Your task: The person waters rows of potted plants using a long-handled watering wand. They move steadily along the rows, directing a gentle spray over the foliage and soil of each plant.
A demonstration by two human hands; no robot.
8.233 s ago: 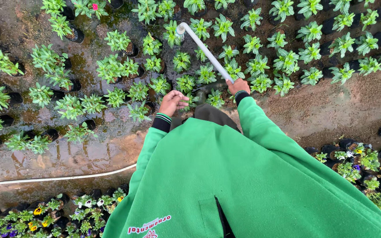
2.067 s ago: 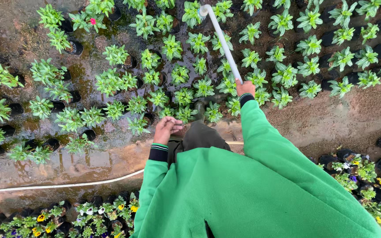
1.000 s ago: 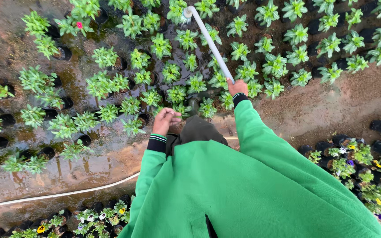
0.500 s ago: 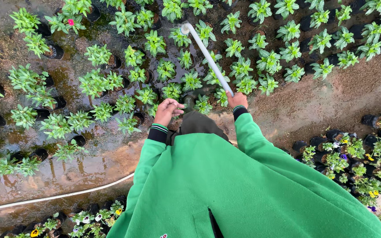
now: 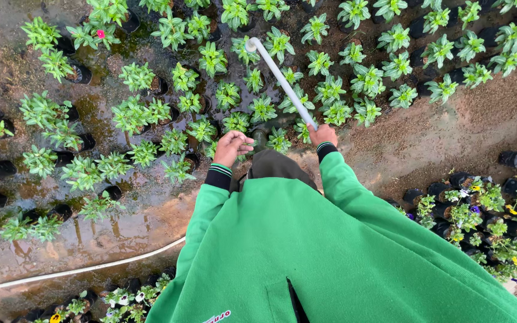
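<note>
White plastic watering pipe (image 5: 279,78) sits gripped in our right hand (image 5: 323,135), reaching far over potted green seedlings (image 5: 262,109); left hand (image 5: 233,147) hangs loosely curled, empty. Swinging low could snap stems.

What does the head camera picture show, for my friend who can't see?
A person in a green jacket holds a white pipe in the right hand over small potted green plants. The left hand is empty.
</note>
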